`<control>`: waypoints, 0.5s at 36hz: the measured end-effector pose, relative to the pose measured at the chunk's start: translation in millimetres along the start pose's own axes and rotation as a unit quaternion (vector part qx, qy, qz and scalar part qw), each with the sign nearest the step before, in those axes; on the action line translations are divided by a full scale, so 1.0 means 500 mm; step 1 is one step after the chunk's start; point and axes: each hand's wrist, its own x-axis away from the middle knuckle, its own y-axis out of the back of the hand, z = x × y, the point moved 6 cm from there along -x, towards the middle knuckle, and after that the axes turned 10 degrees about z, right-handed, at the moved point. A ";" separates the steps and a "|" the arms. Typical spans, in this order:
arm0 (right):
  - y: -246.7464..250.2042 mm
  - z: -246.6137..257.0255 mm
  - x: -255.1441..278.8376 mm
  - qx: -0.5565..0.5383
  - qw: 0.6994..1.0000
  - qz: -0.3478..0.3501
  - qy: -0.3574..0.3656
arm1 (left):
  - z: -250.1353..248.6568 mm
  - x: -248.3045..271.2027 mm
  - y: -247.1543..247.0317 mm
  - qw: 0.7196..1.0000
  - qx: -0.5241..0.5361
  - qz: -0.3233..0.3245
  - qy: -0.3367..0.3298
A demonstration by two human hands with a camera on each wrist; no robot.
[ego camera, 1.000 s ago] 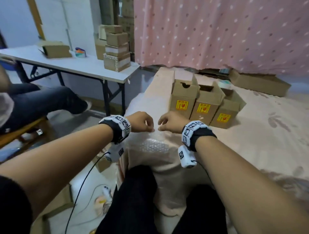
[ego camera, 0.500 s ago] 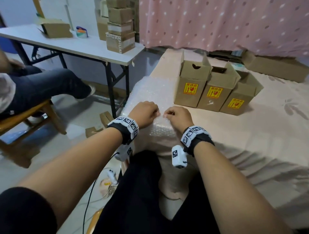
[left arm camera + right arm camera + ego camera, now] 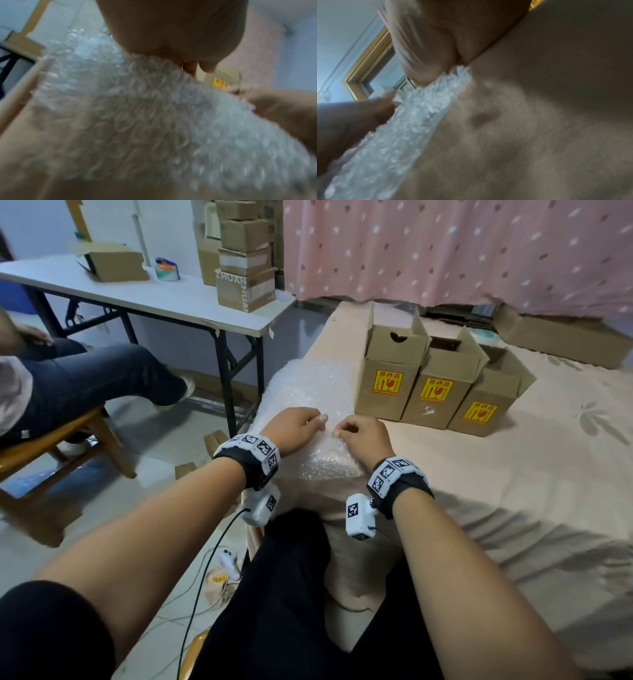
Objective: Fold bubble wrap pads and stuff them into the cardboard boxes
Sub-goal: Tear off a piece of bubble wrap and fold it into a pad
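Observation:
A stack of clear bubble wrap pads lies on the near left corner of the pink-covered bed. My left hand and right hand sit side by side on top of it, fingers curled, each pinching the top sheet. The left wrist view shows my left hand down on the bubble wrap; the right wrist view shows my right hand pinching the bubble wrap's edge. Three open cardboard boxes with yellow stickers stand in a row just beyond my hands.
A white folding table to the left carries stacked cartons and a tape roll. A seated person's legs and a wooden chair are at the far left. A long flat carton lies by the pink curtain.
Both hands came down from above the bed onto the bubble wrap stack and now pinch its top sheet. My head view tilted down and closer to the boxes.

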 end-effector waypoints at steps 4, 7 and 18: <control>0.014 -0.007 0.000 -0.034 0.999 -0.018 -0.016 | -0.023 -0.005 0.013 0.997 0.072 0.021 -0.015; 0.019 -0.017 -0.002 -0.064 0.997 -0.037 -0.026 | -0.031 -0.015 0.005 0.997 0.006 0.080 -0.015; 0.063 -0.038 0.015 -0.295 0.946 -0.127 -0.031 | -0.062 -0.037 0.052 0.999 0.019 -0.043 -0.021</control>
